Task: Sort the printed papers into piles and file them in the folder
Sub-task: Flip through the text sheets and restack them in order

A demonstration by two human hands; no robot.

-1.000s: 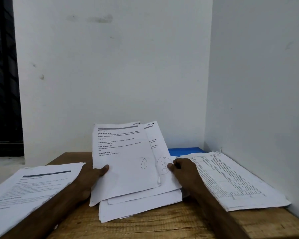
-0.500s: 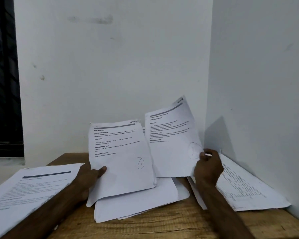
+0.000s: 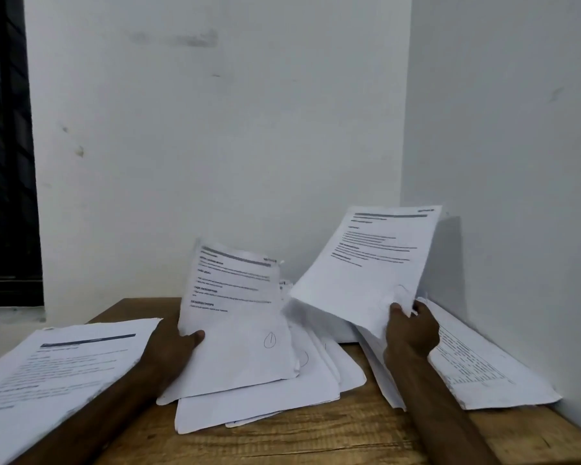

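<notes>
Now the right hand (image 3: 411, 330) pinches a single printed sheet (image 3: 366, 266) by its lower corner, thumb on the front, fingers curled behind, and holds it tilted up off the surface, close to the side wall. Just beneath and beyond that hand lies a pile of table-printed papers (image 3: 477, 367) against the wall, with a few more sheets edging out under the wrist.

The left hand (image 3: 171, 347) is closed on the left edge of another sheet (image 3: 235, 317), thumb across its face, lifting its top while its lower part rests on the loose middle stack (image 3: 275, 397). A pen-drawn oval mark sits near that sheet's lower right. The middle stack fans out between the two hands on the wooden surface (image 3: 332, 437).

Outward of the left hand, past the forearm, a third pile (image 3: 54, 370) lies flat, overhanging the surface's near-left edge, a dark header bar printed across its top page. I cannot make out any folder.
</notes>
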